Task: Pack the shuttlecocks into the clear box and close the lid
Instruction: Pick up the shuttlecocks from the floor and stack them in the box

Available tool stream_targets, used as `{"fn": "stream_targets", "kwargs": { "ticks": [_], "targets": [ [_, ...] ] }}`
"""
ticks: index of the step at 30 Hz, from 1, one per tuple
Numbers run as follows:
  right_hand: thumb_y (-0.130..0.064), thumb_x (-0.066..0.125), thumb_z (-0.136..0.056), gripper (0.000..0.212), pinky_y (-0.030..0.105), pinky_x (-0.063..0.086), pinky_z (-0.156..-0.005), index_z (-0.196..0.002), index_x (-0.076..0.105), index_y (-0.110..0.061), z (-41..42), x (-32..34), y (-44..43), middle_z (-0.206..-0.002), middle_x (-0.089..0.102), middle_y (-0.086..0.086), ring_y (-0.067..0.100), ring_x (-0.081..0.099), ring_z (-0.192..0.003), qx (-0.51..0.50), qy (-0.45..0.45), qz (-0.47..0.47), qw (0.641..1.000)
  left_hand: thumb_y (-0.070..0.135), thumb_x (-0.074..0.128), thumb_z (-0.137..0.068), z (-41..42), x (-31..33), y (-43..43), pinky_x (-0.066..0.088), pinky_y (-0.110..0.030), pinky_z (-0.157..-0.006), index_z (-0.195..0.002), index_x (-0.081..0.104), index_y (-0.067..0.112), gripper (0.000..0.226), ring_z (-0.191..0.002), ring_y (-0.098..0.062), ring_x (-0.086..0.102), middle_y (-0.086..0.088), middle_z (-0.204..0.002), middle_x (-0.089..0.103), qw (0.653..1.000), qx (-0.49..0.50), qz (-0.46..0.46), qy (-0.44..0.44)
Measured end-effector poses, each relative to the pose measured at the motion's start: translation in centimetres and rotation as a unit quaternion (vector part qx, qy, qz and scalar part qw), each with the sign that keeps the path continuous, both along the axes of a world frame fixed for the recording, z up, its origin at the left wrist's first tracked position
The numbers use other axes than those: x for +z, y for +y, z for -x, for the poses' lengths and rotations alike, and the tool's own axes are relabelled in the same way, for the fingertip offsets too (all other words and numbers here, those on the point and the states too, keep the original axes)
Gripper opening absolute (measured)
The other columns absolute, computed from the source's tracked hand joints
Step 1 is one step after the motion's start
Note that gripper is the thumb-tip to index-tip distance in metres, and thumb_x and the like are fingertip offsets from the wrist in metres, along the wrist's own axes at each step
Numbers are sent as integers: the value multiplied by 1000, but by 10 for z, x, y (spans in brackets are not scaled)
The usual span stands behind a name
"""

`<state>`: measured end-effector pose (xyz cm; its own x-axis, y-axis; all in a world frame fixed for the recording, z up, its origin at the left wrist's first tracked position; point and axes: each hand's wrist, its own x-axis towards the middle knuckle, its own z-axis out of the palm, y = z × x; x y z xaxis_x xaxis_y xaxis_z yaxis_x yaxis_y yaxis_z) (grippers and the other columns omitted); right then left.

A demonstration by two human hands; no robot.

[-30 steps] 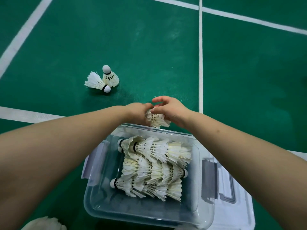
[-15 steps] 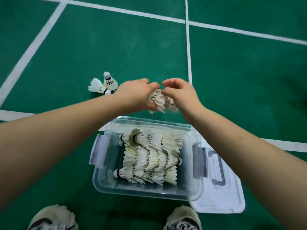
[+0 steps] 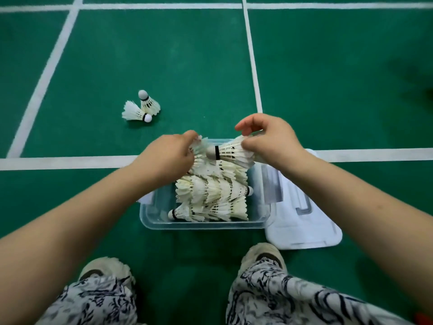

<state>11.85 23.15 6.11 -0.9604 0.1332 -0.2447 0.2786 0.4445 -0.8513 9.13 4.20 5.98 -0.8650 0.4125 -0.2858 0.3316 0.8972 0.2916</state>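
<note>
A clear box [image 3: 206,225] stands on the green floor in front of my feet, with several white feather shuttlecocks [image 3: 212,198] lying in rows inside. My right hand [image 3: 269,141] pinches the feathers of a shuttlecock [image 3: 230,152] whose cork points left, over the box's far end. My left hand [image 3: 169,156] grips the feathers of another shuttlecock [image 3: 201,146] right beside it. Two loose shuttlecocks lie on the floor at the far left: one [image 3: 148,103] upright, the other [image 3: 136,112] on its side. The lid [image 3: 304,231] lies flat to the right of the box.
White court lines [image 3: 70,161] cross the green floor behind the box. My two shoes [image 3: 105,270] and patterned trouser legs [image 3: 281,296] fill the near edge, just short of the box.
My hands have separated the held shuttlecocks and lowered them over the box's far end. The view has pulled back, so my shoes and legs show.
</note>
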Motion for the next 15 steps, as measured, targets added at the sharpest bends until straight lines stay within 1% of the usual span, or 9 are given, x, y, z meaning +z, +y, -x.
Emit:
{"fn": "stream_targets", "kwargs": {
  "ticks": [2,3,5,6,8,9,12,14,15],
  "targets": [
    [2,58,-73,35,27,48,-73,-74,60,-32,-4,-5,8,-76,56,-14,6,51,-67,-17,-6,9,1000,13,45,-89,-8,-10,-5,43,-31,-80,-130,46,16,41,-102,-31,57,-15,-119,60,994,83,-34,-57],
    [2,58,-73,34,24,48,-71,-76,61,-31,-5,-8,12,-77,56,-14,6,51,-68,-26,-7,7,1000,13,47,-89,-12,-16,-6,48,-33,-84,-124,52,18,36,-99,-31,59,-14,-116,62,983,134,-75,-98],
    [2,59,-75,31,14,46,-63,-81,62,-28,-5,-10,19,-78,56,-14,5,51,-68,-48,-7,11,999,6,51,-85,-19,-30,-5,54,-42,-84,-105,62,19,26,-86,-29,63,-12,-100,66,939,227,-176,-189],
    [2,59,-76,30,11,45,-59,-83,63,-26,-5,-11,21,-78,56,-13,4,51,-67,-60,-8,19,998,2,52,-84,-23,-36,-3,55,-40,-80,-99,63,19,25,-78,-26,62,-11,-94,66,919,250,-204,-228],
    [3,58,-76,29,10,43,-59,-85,63,-23,-6,-12,24,-78,56,-10,3,50,-66,-75,-7,34,997,0,56,-83,-36,-51,4,55,-34,-67,-90,62,15,19,-68,-22,57,-10,-84,64,901,248,-207,-291],
    [4,58,-76,28,12,44,-62,-85,63,-23,-7,-13,24,-78,56,-9,5,51,-68,-75,-8,37,996,1,58,-82,-43,-58,9,53,-35,-66,-90,61,12,15,-65,-22,56,-10,-80,62,901,233,-195,-311],
    [3,60,-76,28,19,48,-72,-82,63,-24,-10,-18,21,-81,58,-8,9,54,-76,-60,-16,34,998,3,62,-79,-56,-76,24,54,-39,-67,-80,56,15,14,-61,-23,54,-9,-73,57,910,210,-158,-322],
    [2,61,-76,28,23,48,-78,-80,62,-26,-11,-21,20,-79,58,-11,9,55,-77,-52,-19,33,998,1,63,-79,-57,-86,33,53,-40,-67,-75,54,16,18,-61,-24,52,-12,-74,57,897,230,-170,-337],
    [2,61,-76,28,22,47,-77,-81,63,-25,-11,-21,19,-78,58,-12,8,55,-76,-49,-21,35,998,0,63,-78,-58,-90,38,54,-42,-69,-72,54,17,20,-62,-24,52,-13,-75,57,887,246,-181,-346]
  ]
}}
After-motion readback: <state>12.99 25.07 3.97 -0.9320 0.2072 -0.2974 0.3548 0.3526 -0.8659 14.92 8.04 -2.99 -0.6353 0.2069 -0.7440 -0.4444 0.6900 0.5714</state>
